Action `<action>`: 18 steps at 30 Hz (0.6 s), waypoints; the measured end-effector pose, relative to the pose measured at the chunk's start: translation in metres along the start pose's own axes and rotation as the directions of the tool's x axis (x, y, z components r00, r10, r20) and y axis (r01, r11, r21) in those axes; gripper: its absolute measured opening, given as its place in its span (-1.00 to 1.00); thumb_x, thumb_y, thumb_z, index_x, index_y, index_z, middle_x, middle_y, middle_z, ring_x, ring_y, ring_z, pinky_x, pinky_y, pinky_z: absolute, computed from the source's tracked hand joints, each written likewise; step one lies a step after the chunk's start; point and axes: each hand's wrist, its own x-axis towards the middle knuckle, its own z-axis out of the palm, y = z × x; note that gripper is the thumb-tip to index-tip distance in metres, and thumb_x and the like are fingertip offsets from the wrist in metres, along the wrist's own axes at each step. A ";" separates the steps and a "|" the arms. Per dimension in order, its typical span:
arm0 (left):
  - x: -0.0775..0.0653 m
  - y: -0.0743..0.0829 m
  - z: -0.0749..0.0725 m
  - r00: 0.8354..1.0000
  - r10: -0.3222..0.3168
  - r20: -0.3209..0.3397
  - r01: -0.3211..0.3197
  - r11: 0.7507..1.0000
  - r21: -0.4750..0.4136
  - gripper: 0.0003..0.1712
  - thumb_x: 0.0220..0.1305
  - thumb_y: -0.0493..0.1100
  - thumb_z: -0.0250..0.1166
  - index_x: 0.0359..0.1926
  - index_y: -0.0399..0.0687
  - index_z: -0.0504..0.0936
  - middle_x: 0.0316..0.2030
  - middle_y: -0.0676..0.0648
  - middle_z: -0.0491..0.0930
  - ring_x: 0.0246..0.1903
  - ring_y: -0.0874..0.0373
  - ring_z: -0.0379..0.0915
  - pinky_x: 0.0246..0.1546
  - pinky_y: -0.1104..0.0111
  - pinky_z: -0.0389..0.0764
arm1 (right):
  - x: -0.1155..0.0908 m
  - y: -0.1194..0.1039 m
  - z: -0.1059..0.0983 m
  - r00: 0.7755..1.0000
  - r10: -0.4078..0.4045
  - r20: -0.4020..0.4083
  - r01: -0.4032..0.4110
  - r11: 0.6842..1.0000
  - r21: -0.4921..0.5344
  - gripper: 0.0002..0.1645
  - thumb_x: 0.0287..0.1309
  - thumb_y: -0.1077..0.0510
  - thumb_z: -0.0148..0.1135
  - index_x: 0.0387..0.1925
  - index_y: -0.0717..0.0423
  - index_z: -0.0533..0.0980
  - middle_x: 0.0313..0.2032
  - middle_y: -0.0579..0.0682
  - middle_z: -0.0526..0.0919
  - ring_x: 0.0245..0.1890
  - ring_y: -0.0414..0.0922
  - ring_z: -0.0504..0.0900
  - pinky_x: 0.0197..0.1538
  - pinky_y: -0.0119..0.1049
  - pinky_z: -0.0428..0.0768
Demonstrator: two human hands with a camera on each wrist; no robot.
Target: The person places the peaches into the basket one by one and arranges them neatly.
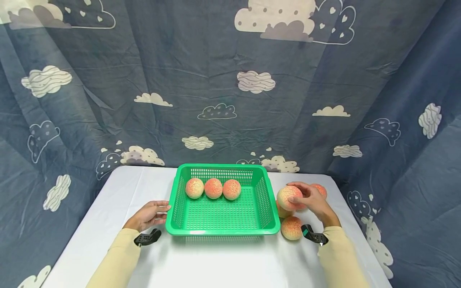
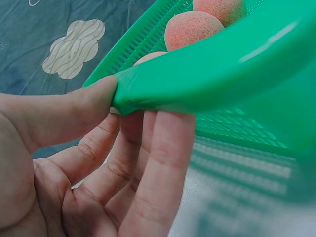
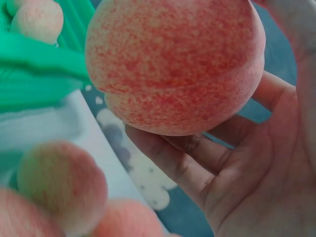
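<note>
A green perforated plastic basket (image 1: 223, 232) stands on the white table, with three peaches in a row near its back wall; the middle one is a redder peach (image 1: 213, 189). My left hand (image 1: 148, 215) holds the basket's left rim, thumb on top and fingers under the edge (image 2: 163, 84). Just right of the basket, my right hand (image 1: 312, 200) grips a peach (image 3: 177, 64) between thumb and fingers, raised over other peaches. Below it on the table lie several more, among them a front peach (image 1: 291, 228) and a back peach (image 1: 320, 190), partly hidden by the hand.
The white table (image 1: 230, 264) extends in front of and beside the basket. A dark blue cloth (image 1: 201, 80) printed with clouds hangs behind the table and along its sides. Black wrist straps (image 1: 147, 237) sit over cream sleeves (image 1: 117, 258).
</note>
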 end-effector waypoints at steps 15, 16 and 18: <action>-0.001 0.000 0.000 1.000 -0.010 0.002 0.010 1.000 -0.019 -0.53 0.39 -0.27 0.15 0.21 -0.46 0.32 -0.39 -0.01 0.60 -0.41 0.19 0.53 -0.37 0.40 0.64 | 0.050 -0.027 0.040 0.996 -0.006 0.085 0.005 1.000 0.012 -0.33 0.11 0.13 0.40 0.21 0.28 0.41 0.09 0.22 0.52 -0.08 -0.08 0.59 -0.11 -0.23 0.60; -0.001 0.000 0.000 1.000 -0.010 0.002 0.010 1.000 -0.018 -0.53 0.39 -0.27 0.15 0.21 -0.46 0.32 -0.39 -0.01 0.60 -0.41 0.18 0.53 -0.37 0.40 0.64 | 0.053 -0.029 0.042 0.996 -0.011 0.089 0.010 1.000 0.013 -0.34 0.11 0.14 0.39 0.21 0.29 0.41 0.13 0.24 0.48 -0.06 -0.05 0.58 -0.10 -0.21 0.59; -0.001 0.001 0.001 1.000 -0.009 0.001 0.009 1.000 -0.018 -0.53 0.39 -0.26 0.15 0.21 -0.45 0.32 -0.39 -0.01 0.60 -0.42 0.19 0.53 -0.38 0.40 0.64 | 0.060 -0.033 0.047 0.995 -0.020 0.102 0.019 1.000 0.011 -0.35 0.12 0.14 0.38 0.21 0.29 0.41 0.16 0.26 0.44 -0.02 0.00 0.57 -0.08 -0.20 0.59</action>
